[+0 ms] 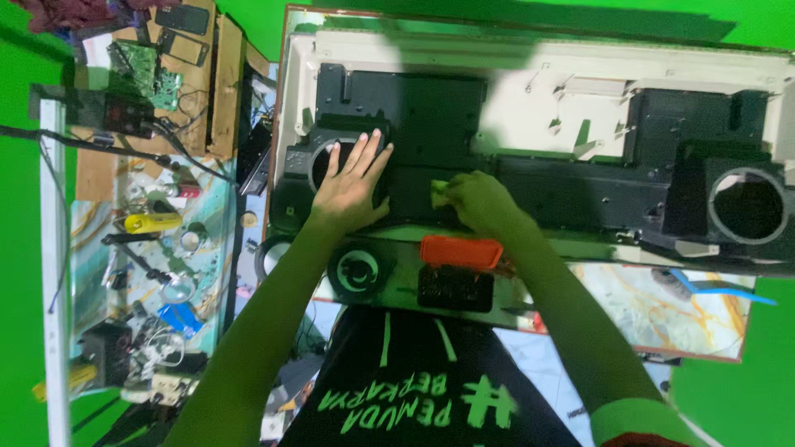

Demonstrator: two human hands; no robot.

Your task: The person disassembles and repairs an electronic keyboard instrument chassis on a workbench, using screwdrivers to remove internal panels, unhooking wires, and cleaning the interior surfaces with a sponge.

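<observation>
A large flat device lies back-up on the bench, with a black plastic rear shell (431, 108) over a white panel (530, 108). My left hand (352, 186) rests flat with fingers spread on the shell, beside a round speaker opening (325, 165) at its left end. My right hand (480, 203) is closed around a small pale cloth (439, 193) and presses it onto the black shell near the middle. A second round opening (748, 205) sits at the far right end.
An orange box (461, 251) and a black block (454, 288) lie near the front edge, next to a round black speaker (356, 271). A cluttered side table at left holds a circuit board (145, 73), a yellow tool (153, 222), cables and small parts.
</observation>
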